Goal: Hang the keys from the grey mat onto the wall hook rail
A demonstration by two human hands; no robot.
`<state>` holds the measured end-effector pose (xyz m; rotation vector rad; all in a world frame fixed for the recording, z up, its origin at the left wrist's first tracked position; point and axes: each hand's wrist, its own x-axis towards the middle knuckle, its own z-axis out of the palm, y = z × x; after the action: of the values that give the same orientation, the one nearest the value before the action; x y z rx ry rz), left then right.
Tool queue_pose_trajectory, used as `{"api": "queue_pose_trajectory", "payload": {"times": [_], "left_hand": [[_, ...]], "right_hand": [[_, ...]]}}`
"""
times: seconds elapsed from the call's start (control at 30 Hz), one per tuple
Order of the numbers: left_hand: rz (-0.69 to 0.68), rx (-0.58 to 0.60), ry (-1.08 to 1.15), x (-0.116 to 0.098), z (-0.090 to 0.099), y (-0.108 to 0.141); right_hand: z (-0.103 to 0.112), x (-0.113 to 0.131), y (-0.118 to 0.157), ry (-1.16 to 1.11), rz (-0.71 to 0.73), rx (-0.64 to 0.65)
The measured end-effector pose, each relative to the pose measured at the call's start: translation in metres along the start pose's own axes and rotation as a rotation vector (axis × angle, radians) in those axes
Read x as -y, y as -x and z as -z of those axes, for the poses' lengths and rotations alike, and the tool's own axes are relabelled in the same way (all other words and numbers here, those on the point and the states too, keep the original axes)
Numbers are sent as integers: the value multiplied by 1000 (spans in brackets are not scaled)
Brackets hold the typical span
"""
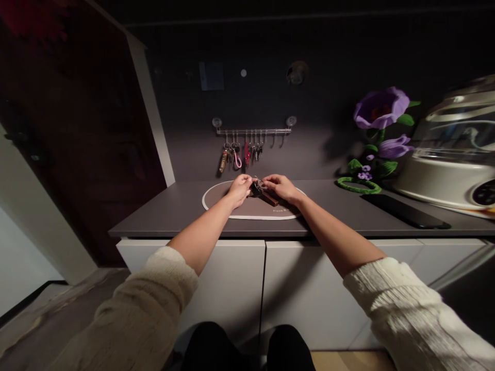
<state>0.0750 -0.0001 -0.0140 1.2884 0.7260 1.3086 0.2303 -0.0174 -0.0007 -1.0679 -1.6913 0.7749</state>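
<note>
Both of my hands meet over the oval mat (216,198) on the counter. Between them is a bunch of keys (256,188) with a dark fob and a brown strap-like tag (269,199) that slants down to the right. My left hand (240,188) pinches the bunch from the left side. From the right, the fingertips of my right hand (281,186) are closed at the ring near the top of the bunch. The fingers partly hide the ring and keys. Behind them, several key sets (236,154) hang from a clear hook rail (253,132) on the wall.
A purple flower decoration (381,111) with a green ring base stands at the right. Near it lie a black phone (404,210) and a cream appliance with a clear cover (444,172). White cabinet doors (224,288) are below the counter, and a dark door (77,139) is at left.
</note>
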Motion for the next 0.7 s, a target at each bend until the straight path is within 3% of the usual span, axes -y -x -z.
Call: {"api": "queue_pose_trajectory", "payload": {"times": [0.5,0.7], "left_hand": [[-82,79,106,2,1,-3],[-87,59,68,-1,0,0]], "right_hand": [[-6,5,5,-94,-99,167],[-4,2,3,-115,-93,140]]}}
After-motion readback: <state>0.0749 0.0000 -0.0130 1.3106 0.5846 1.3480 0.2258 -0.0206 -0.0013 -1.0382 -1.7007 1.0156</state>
